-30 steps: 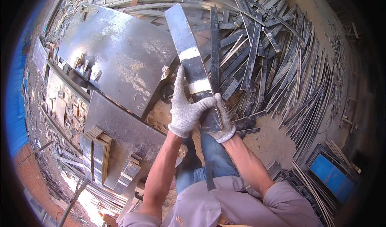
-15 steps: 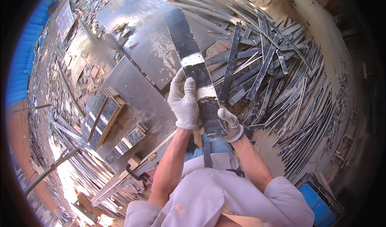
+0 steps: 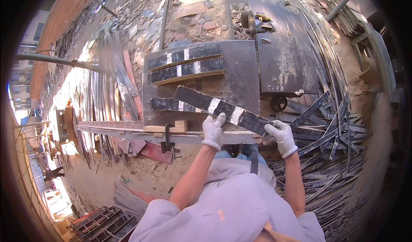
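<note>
A black-faced plywood strip point(image 3: 226, 110) with two white bands across it is held in front of me, slanting from far left down to near right. My left hand point(image 3: 213, 131), in a pale knitted glove, grips its near edge around the middle, thumb on top. At the strip's right end my right hand point(image 3: 281, 139), gloved alike, is closed on it. The strip's left end overhangs a dark metal table point(image 3: 242, 83). On that table lie two stacks of similar strips point(image 3: 189, 71) farther back, and another banded strip point(image 3: 165, 104) is partly hidden beneath the held one.
A black clamp point(image 3: 166, 140) and a wood block point(image 3: 181, 126) sit at the table's near edge. Another dark metal sheet point(image 3: 287, 66) adjoins on the right. Heaped strips point(image 3: 326, 134) lie at right, long slats point(image 3: 101, 96) at left. A metal pole point(image 3: 64, 58) juts in at far left.
My view and body have turned left, toward the table with the stacks. The strip has swung from pointing away to slanting leftward over the table, with both hands still on it.
</note>
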{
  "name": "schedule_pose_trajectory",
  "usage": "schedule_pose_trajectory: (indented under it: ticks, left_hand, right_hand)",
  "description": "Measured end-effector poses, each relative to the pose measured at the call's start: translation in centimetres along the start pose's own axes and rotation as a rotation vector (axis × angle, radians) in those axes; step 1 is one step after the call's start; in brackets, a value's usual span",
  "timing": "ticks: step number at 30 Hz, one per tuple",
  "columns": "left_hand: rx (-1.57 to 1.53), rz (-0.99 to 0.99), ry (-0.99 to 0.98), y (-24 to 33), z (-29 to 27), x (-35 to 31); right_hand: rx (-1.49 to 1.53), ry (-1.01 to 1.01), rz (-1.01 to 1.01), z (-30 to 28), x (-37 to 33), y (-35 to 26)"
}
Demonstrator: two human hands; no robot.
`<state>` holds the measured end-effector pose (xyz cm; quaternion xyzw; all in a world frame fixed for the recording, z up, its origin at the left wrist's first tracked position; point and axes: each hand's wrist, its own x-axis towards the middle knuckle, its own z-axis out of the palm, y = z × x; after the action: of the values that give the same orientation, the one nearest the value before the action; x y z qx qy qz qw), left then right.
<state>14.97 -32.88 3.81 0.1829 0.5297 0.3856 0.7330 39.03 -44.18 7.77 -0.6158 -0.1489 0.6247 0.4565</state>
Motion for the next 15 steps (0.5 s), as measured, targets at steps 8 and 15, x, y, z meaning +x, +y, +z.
schedule_pose_trajectory:
  ticks: [8,15]
  left_hand:
    - [-0.231,0.137,0.305,7.3,-4.4,12.0]
    - [-0.114,0.044,0.384,11.6,-7.4,22.3]
  right_hand:
    - [0.319,0.208,-0.160,9.2,11.4,-0.7]
    - [-0.217,0.304,-0.340,12.2,14.3,-2.1]
